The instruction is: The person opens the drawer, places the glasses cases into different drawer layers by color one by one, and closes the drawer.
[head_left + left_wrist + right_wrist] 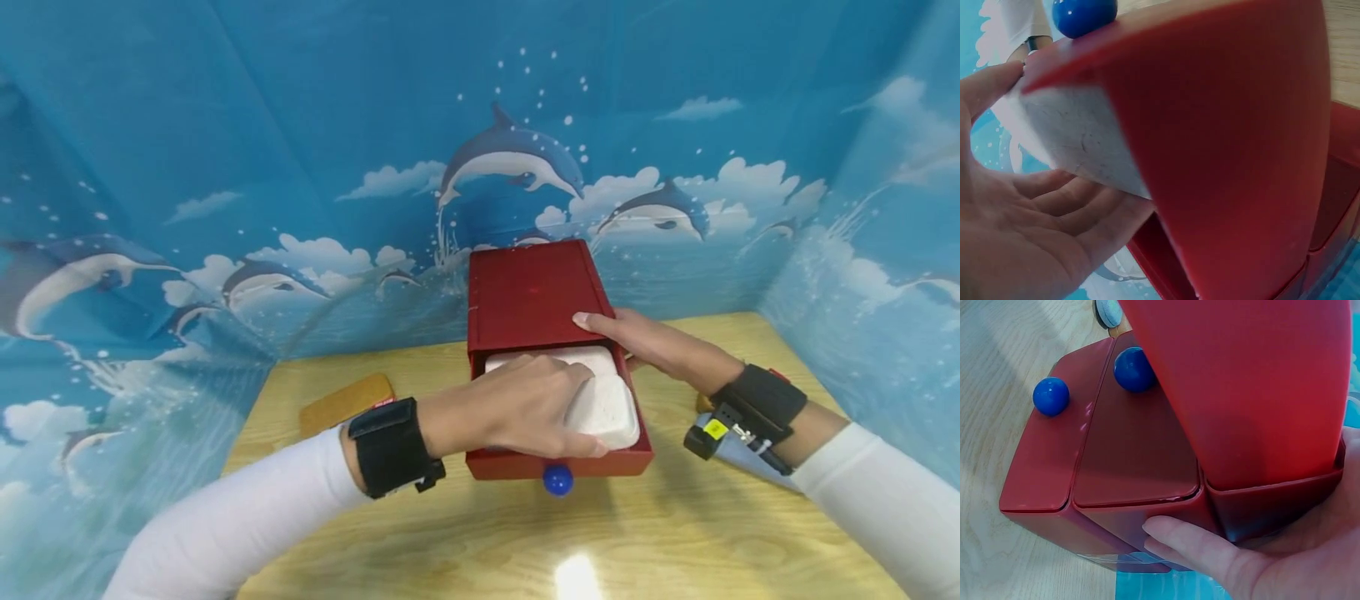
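Note:
A red drawer cabinet (pixel 528 292) stands on the table. Its top drawer (pixel 487 467) is pulled out and has a blue knob (pixel 558 480). White blocks (pixel 606 412), at least one with rounded corners, lie in the drawer and rise above its rim. My left hand (pixel 525 404) is over the drawer and grips a white block, thumb at the front and fingers across it. My right hand (pixel 641 337) rests on the cabinet's right edge, thumb on top and straight fingers against the side. In the right wrist view two lower drawers (pixel 1141 444) are closed.
A tan flat case (pixel 348 402) lies on the table (pixel 420 542) to the left. By the right wrist lies a grey-blue object (pixel 753 467), partly hidden, with a brownish thing behind it. A blue dolphin curtain (pixel 360 108) surrounds the table's back and sides.

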`<state>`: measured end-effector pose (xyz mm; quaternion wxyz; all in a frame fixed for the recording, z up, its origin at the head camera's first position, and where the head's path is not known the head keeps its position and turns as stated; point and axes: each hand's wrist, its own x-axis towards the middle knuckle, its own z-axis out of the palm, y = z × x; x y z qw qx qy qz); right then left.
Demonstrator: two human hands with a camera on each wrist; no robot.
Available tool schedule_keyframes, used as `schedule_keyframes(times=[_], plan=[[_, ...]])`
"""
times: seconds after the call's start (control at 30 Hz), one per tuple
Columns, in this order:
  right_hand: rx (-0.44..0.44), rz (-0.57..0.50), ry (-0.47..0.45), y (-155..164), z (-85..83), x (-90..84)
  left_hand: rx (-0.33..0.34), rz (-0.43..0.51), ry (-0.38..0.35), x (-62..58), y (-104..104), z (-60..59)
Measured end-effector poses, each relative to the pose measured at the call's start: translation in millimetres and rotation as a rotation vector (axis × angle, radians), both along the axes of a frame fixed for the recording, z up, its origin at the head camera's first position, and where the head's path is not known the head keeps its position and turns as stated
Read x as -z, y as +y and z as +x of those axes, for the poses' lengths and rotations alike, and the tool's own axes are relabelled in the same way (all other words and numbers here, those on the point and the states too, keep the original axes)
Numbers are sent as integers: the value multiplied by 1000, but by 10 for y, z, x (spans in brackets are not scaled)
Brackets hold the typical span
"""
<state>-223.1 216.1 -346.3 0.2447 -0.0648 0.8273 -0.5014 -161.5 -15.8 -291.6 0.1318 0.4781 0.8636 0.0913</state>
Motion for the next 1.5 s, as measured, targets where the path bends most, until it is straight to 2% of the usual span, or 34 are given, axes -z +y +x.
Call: schedule_keyframes(times=[0.37,0.47,0.57,0.67,0.9,1.03,1.23,1.5], plan=[[3,29,-2,-8,-12,-25,-99,-137,-132,-69,69,-52],[12,41,-3,-9,-7,-11,-118,-148,-161,-80,103,-75],[14,34,-7,-11,-2,4,-124,-142,-154,-63,131,-76],[12,18,-8,-12,3,14,-111,-141,-97,-32,151,-40],[6,1,-7,3,17,-6,-33,-119,-22,-10,152,-3],[14,12,-1,8,19,-16,-16,-141,-25,-20,156,9],[25,11,-17,20,18,-4,-67,-226,-124,-17,129,34],[12,-1,-8,6,15,-14,-73,-208,-136,-46,71,41]])
